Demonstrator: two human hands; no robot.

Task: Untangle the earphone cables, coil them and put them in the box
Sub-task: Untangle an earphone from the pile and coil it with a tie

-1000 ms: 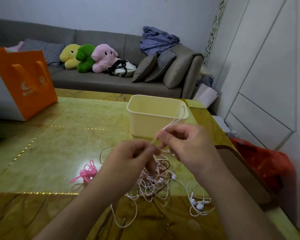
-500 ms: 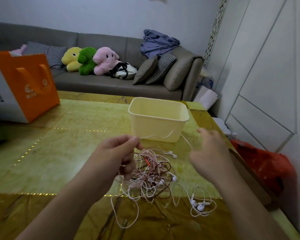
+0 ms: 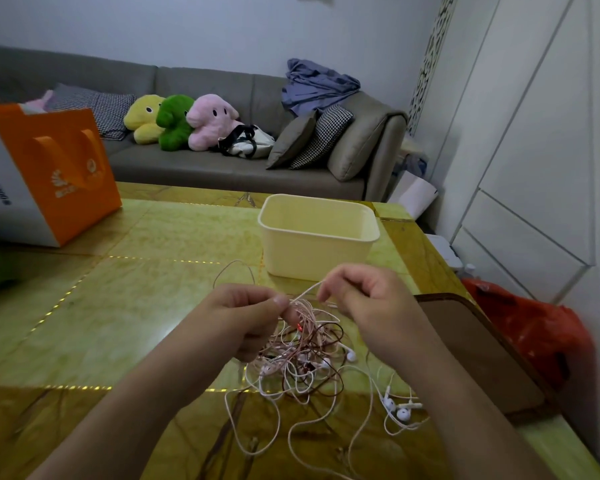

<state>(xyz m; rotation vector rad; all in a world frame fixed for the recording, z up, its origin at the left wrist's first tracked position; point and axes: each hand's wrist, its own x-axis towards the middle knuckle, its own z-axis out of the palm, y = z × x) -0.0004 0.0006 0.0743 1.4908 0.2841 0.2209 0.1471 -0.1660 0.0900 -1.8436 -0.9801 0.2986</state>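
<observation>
A tangle of white, pink and brown earphone cables (image 3: pixel 305 362) lies on the green table (image 3: pixel 125 306) between my forearms. My left hand (image 3: pixel 246 317) pinches a bunch of strands at the top of the tangle and lifts them. My right hand (image 3: pixel 364 299) pinches a pale cable that runs from the left hand's fingertips up to it. Two white earbuds (image 3: pixel 397 408) lie at the right of the tangle. The cream plastic box (image 3: pixel 317 237) stands open just beyond my hands; nothing shows inside it.
An orange paper bag (image 3: pixel 49 174) stands at the table's far left. A brown board (image 3: pixel 478 355) lies along the right edge, with a red plastic bag (image 3: pixel 530 327) on the floor beyond. A grey sofa (image 3: pixel 194 168) with plush toys runs behind the table.
My right hand, which had swung out to the right pulling a cable, has come back in close to the left hand. The left hand still holds the bunch of strands.
</observation>
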